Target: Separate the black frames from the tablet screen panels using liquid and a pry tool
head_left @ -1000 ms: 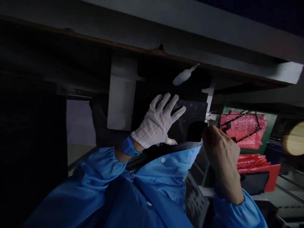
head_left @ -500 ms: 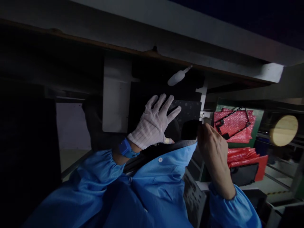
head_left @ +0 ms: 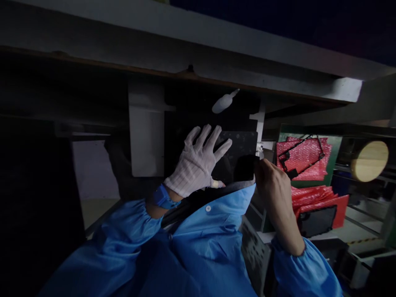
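My left hand [head_left: 198, 163] wears a pale striped glove whose thumb tip is uncovered. Its fingers are spread over a dark flat panel [head_left: 239, 144] with faint spots on its surface. At the panel's right edge is my right hand [head_left: 274, 179], bare, with fingers closed together in a pinch. What those fingers hold is hidden in the dark; a black patch [head_left: 244, 167] lies just beside them. Beyond the panel rests a small white bottle with a narrow tip [head_left: 223, 103].
A thick grey ledge [head_left: 216, 53] crosses above the work area. To the right, red bubble-wrap bags [head_left: 305, 154] lie under a thin black frame [head_left: 291, 167], with a dark plate [head_left: 318, 220] lower down. A round wooden stool seat [head_left: 370, 161] stands farther right. A white panel [head_left: 147, 136] is at left.
The view has shifted slightly, so the scene sits a little farther left. Both hands keep nearly the same pose, the left spread and the right pinched at the panel's edge.
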A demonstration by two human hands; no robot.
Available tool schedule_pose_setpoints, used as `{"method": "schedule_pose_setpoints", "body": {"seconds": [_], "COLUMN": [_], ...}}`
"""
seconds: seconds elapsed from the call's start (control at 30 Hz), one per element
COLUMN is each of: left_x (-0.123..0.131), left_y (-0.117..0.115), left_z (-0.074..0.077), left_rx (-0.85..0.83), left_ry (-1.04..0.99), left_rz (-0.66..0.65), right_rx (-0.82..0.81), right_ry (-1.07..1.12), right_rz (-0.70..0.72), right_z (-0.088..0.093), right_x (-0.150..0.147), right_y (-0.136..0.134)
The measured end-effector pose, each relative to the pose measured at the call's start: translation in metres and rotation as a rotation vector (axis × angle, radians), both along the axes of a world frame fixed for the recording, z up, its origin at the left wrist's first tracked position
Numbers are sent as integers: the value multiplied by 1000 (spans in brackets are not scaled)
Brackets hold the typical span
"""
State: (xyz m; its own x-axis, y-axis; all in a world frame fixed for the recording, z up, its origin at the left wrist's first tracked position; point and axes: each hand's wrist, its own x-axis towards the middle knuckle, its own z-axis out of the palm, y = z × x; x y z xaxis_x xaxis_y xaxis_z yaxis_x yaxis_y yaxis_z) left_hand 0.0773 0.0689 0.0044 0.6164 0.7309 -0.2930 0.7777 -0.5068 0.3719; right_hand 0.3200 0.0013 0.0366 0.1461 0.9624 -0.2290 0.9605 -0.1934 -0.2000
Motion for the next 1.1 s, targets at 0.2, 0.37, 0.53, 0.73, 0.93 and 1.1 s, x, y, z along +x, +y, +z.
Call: {"method": "schedule_pose_setpoints", "body": {"seconds": [0.2,0.37,0.53,0.73,0.93,1.1], "left_x": [1,2,2,3,2,2], "left_y": [1,4,4,4,2,-1], "left_z": [1,6,6,8,5,1], "left_rx": [-16,-62,-54,-60,-38,-23], "left_ry": [5,30,35,48,38,27], "left_rz": [-8,-17,-22,-22,-8,17], "right_rx": [-32,1,-20,-47,-54,-41], "right_ry": [27,51,106,205,262,334], "right_rz": [-14,-39,-17,-25,8,-20], "right_z": [-2,-7,-7,-2,-4,-7], "right_x": [5,7,13,17,26,29], "right_y": [1,1,3,10,9,8]}}
